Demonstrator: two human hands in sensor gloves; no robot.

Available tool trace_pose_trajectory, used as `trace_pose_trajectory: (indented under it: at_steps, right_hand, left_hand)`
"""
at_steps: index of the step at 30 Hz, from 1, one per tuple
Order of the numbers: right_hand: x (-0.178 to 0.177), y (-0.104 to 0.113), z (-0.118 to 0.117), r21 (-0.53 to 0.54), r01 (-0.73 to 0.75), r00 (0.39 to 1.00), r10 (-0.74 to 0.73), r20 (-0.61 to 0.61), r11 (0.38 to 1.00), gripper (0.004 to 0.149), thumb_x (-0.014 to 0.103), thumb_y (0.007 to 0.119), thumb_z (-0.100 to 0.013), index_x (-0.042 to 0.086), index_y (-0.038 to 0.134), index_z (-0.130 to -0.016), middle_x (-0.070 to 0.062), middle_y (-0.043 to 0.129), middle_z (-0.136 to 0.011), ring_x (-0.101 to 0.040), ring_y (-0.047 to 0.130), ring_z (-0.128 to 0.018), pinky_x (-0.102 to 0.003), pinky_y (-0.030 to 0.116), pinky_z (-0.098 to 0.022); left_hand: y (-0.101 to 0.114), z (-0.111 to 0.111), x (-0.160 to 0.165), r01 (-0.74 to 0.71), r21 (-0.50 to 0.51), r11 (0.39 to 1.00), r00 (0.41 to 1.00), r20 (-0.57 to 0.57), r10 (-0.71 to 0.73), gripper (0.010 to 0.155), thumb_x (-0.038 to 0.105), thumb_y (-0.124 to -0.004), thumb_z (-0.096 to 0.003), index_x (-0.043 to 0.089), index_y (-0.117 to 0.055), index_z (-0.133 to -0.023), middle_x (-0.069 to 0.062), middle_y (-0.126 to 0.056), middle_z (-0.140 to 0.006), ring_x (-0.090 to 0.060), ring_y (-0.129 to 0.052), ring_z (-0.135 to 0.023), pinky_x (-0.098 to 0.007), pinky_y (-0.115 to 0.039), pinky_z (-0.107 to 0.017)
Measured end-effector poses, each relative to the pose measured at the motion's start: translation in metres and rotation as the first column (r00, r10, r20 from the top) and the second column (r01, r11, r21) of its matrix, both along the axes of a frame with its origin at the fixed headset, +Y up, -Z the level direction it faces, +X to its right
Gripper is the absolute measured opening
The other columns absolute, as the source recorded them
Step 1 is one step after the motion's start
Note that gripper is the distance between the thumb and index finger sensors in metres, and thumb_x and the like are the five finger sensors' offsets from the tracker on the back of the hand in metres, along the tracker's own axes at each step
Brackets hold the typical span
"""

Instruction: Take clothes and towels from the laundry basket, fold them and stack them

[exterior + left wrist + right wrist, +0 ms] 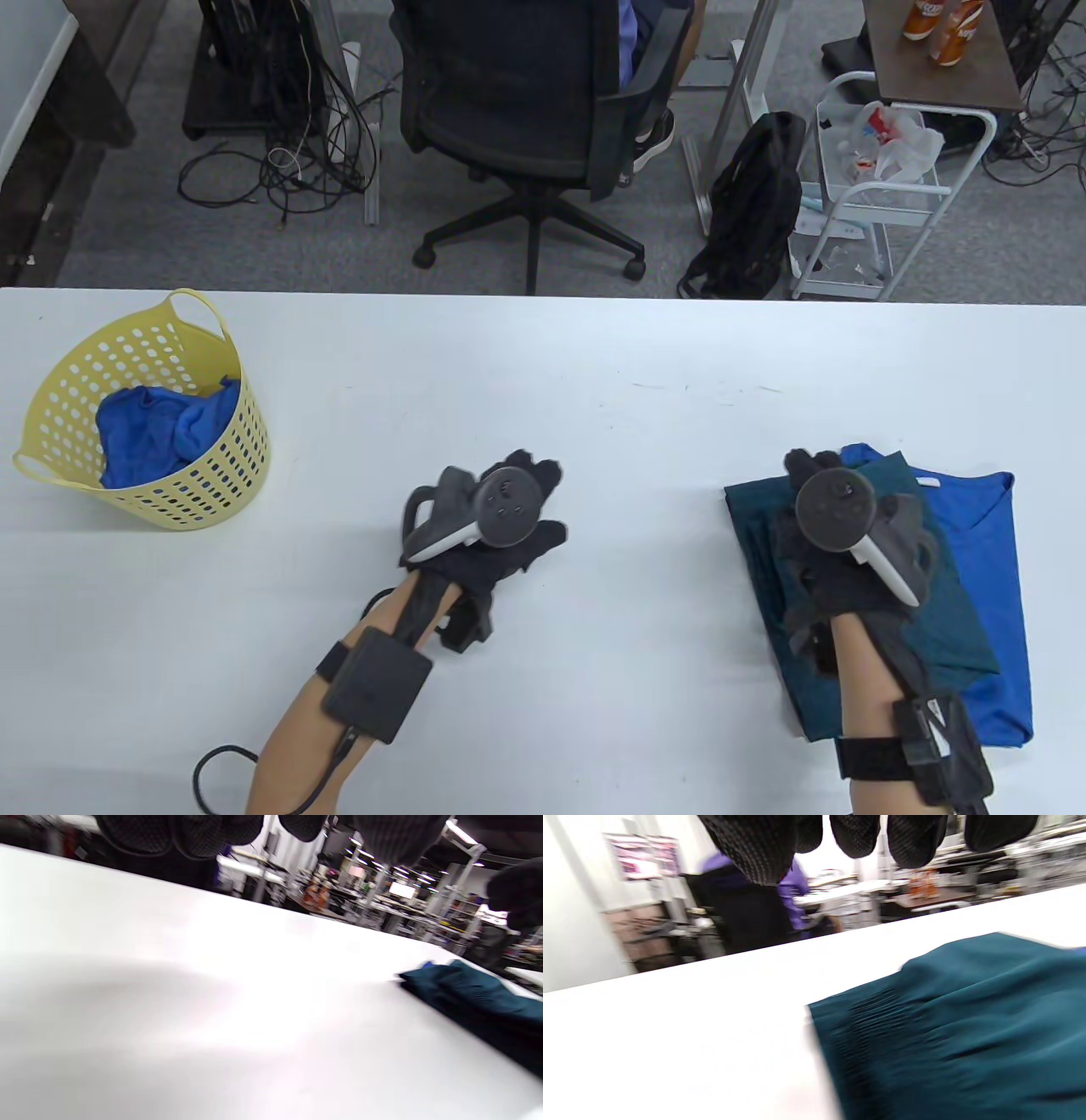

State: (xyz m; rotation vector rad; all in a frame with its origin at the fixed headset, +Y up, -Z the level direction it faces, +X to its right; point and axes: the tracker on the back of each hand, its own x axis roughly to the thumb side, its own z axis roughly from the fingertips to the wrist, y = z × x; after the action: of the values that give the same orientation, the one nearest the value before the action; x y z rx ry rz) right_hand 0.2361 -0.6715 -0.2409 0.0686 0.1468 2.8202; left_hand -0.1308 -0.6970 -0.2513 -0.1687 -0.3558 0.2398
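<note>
Over the folded teal garment (950, 628) the right hand (848, 543) is hovering, fingers relaxed, holding nothing; left hand (492, 526) likewise loose; only the table view is showing the yellow basket (212, 475).

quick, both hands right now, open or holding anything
Left hand: open, over the bare table, holding nothing.
Right hand: open above the folded teal garment, gripping nothing.
</note>
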Motion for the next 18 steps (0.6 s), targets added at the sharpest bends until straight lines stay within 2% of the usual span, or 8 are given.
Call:
trace_pose_trajectory:
  at_steps: [2,5,9,12,14,15,16,18]
  right_hand:
    - [-0.02,-0.007,0.022,0.046,0.057,0.994,-0.053,-0.093,0.997,0.065,0.025,0.07,-0.062,0.008,0.04,-0.117,-0.03,0.039,-0.119,-0.06,0.048,-0.102,-0.079,0.048,-0.066]
    - [-0.04,-0.016,0.044,0.132,0.129,0.981,-0.107,-0.164,0.983,0.064,0.028,0.072,-0.062,0.008,0.045,-0.117,-0.03,0.046,-0.118,-0.06,0.054,-0.101,-0.079,0.052,-0.065]
    - [-0.057,-0.021,0.052,0.121,0.169,0.97,-0.143,-0.198,0.978,0.064,0.028,0.071,-0.062,0.007,0.045,-0.117,-0.03,0.046,-0.117,-0.06,0.054,-0.1,-0.079,0.052,-0.065]
    - [-0.065,-0.026,0.052,0.138,0.128,0.973,-0.097,-0.21,0.982,0.064,0.028,0.071,-0.062,0.007,0.045,-0.117,-0.03,0.045,-0.117,-0.06,0.054,-0.1,-0.079,0.052,-0.065]
    - [-0.069,-0.03,0.051,0.152,0.106,0.973,-0.071,-0.22,0.983,0.064,0.028,0.072,-0.062,0.007,0.045,-0.116,-0.03,0.046,-0.117,-0.06,0.054,-0.1,-0.079,0.052,-0.065]
    - [-0.071,-0.031,0.05,0.141,0.105,0.971,-0.071,-0.227,0.984,0.065,0.028,0.071,-0.062,0.007,0.045,-0.117,-0.03,0.045,-0.117,-0.06,0.054,-0.1,-0.079,0.052,-0.065]
    - [-0.072,-0.033,0.049,0.131,0.111,0.97,-0.079,-0.228,0.985,0.065,0.028,0.071,-0.062,0.006,0.044,-0.117,-0.031,0.045,-0.117,-0.06,0.053,-0.1,-0.079,0.052,-0.065]
    - [-0.073,-0.035,0.048,0.118,0.132,0.965,-0.1,-0.242,0.984,0.065,0.028,0.071,-0.062,0.006,0.044,-0.117,-0.031,0.044,-0.117,-0.06,0.053,-0.1,-0.079,0.052,-0.065]
  left_hand:
    - [0.002,0.028,-0.043,0.029,0.056,0.998,0.996,-0.089,-0.024,0.082,0.056,-0.073,-0.0528,0.019,-0.044,-0.12,-0.029,-0.048,-0.124,-0.052,-0.062,-0.108,-0.066,-0.064,-0.072]
    - [0.008,0.065,-0.105,0.037,0.133,0.99,0.972,-0.236,-0.005,0.081,0.057,-0.074,-0.0525,0.02,-0.048,-0.12,-0.027,-0.051,-0.124,-0.051,-0.065,-0.108,-0.066,-0.064,-0.072]
    - [0.029,0.085,-0.172,0.037,0.198,0.98,0.914,-0.403,0.046,0.076,0.054,-0.075,-0.0537,0.022,-0.051,-0.119,-0.024,-0.055,-0.124,-0.049,-0.068,-0.108,-0.064,-0.065,-0.073]
    - [0.067,0.076,-0.212,0.067,0.313,0.947,0.854,-0.51,0.108,0.067,0.048,-0.076,-0.0554,0.022,-0.058,-0.115,-0.018,-0.066,-0.119,-0.042,-0.078,-0.103,-0.058,-0.07,-0.073]
    - [0.092,0.059,-0.229,0.114,0.365,0.924,0.815,-0.566,0.124,0.061,0.045,-0.076,-0.0559,0.023,-0.063,-0.112,-0.013,-0.075,-0.113,-0.036,-0.086,-0.097,-0.054,-0.075,-0.07]
    - [0.103,0.043,-0.234,0.147,0.372,0.917,0.796,-0.595,0.114,0.057,0.044,-0.077,-0.056,0.024,-0.066,-0.109,-0.01,-0.078,-0.11,-0.034,-0.088,-0.093,-0.053,-0.077,-0.068]
    - [0.107,0.032,-0.235,0.173,0.356,0.918,0.784,-0.615,0.09,0.055,0.044,-0.077,-0.0556,0.026,-0.069,-0.107,-0.007,-0.081,-0.107,-0.032,-0.091,-0.091,-0.052,-0.078,-0.067]
    - [0.112,-0.008,-0.24,0.261,0.252,0.932,0.754,-0.656,-0.034,0.052,0.044,-0.079,-0.0547,0.028,-0.072,-0.104,-0.004,-0.085,-0.103,-0.028,-0.094,-0.088,-0.05,-0.081,-0.066]
